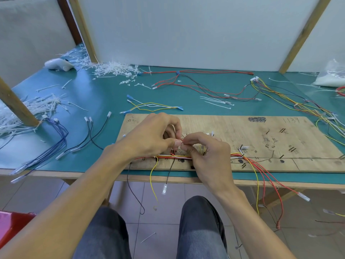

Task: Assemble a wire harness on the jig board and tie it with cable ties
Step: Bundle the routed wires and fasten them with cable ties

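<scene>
1. Slippage is the first worry: left hand (pixel 153 135) and right hand (pixel 207 156) each keep a narrow fingertip grip on a red wire (pixel 182 140) just above the harness (pixel 175 157). It could spring free before being fastened.
2. Snagging next: loose ends hang off the table (pixel 104 98) edge over the knees, and a tug could drag the run off its pegs (pixel 292 149).
3. The harness lies along the near edge of the jig board (pixel 261 139): red, white and yellow wires side by side, branches fanning right, clear-sleeved tips dangling.
</scene>
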{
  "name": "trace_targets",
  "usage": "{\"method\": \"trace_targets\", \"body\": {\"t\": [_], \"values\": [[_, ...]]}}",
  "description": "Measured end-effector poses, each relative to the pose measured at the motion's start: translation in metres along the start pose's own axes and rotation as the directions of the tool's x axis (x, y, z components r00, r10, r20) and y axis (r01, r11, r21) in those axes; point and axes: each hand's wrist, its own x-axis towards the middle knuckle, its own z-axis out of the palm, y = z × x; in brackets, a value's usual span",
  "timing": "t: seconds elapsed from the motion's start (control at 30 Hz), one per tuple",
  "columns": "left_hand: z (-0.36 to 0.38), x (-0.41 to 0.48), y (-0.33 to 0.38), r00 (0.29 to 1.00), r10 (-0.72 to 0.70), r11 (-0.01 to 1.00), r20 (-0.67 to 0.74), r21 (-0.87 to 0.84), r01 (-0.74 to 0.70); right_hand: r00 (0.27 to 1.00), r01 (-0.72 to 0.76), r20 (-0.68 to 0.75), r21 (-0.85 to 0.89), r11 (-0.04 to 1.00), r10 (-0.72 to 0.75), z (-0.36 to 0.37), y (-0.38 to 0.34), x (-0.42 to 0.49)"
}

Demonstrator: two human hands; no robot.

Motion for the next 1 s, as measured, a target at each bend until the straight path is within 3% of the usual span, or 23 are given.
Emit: {"method": "trace_targets", "body": {"t": [1.0], "values": [[0.003,-0.0002,-0.0035,0.999,0.036,0.999,-0.003,-0.022,-0.036,0.998,-0.052,0.029,0.023,0.998,0.051,-0.0012,-0.0012,0.0016]]}}
